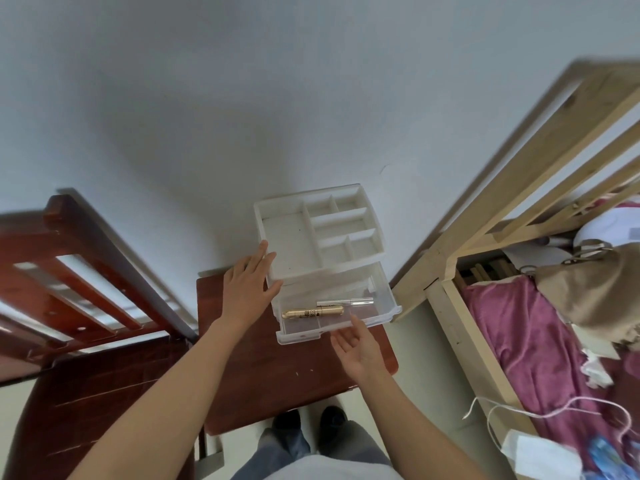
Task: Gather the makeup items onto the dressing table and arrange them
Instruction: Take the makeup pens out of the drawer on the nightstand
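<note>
While the reddish wooden chair at nine o'clock carries nothing that can be made out, the small dark-red dressing table at the centre already bears the white plastic organiser, pushed against the wall at twelve o'clock. The person's left hand lies flat against the organiser's left side, fingers straight and slightly spread, clamped on nothing; it seems to steady the unit. The top tray, with its several compartments, is bare. Below it, the clear drawer is pulled out towards six o'clock, and two items lie across it: a gold mascara tube and, just behind it at twelve o'clock, a slim clear tube, the two close together or touching. The right hand hovers at the drawer's front edge, palm turned up, fingers loosely apart and empty, touching neither tube as far as can be told.

Judged from this, gathering has begun but arranging is early: two pieces are in the drawer and every top compartment waits. At three o'clock, the pale wooden bed holds a purple blanket, a tan bag and clutter; whether more makeup lies there cannot be told.
</note>
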